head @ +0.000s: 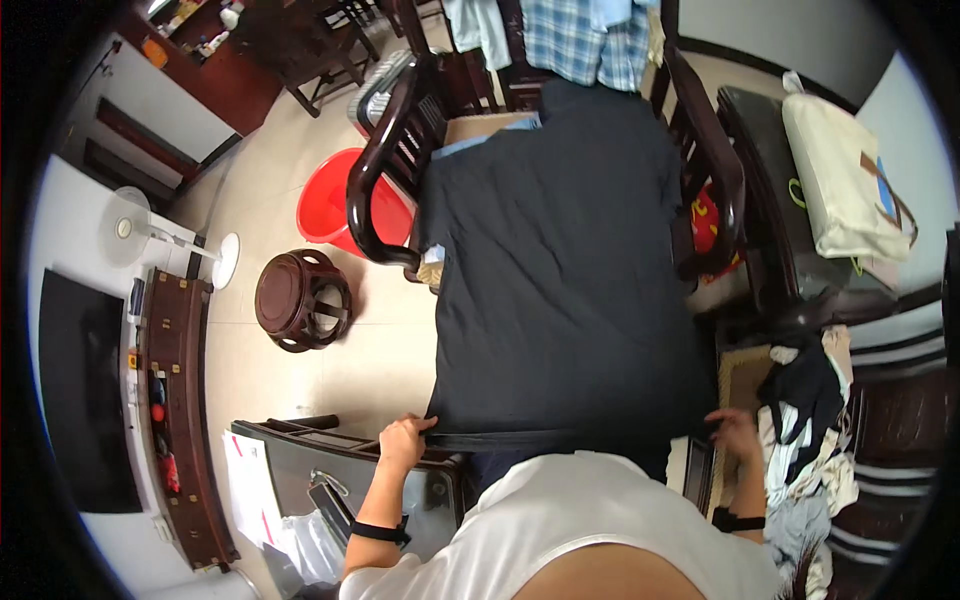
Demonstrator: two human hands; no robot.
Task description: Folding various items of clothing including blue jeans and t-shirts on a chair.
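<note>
A large black short-sleeved shirt [555, 285] lies spread over a dark wooden armchair [386, 127], its hem towards me. Soft creases run across its body. My left hand [403, 441] pinches the left corner of the hem between thumb and fingers. At the opposite corner, my right hand [735, 433] has its fingertips on the fabric, with the grip partly lost against the dark cloth. The hem stretches between both hands, just in front of my waist. Most of the chair seat is hidden beneath the shirt.
Checked shirts [562, 41] hang over the chair back. Left are a red basin [322, 202], a round wooden stool [289, 292] and a glass-topped table [420, 495]. Right, loose clothes [802, 435] are piled on a seat; a cream tote bag [840, 172] rests on a side table.
</note>
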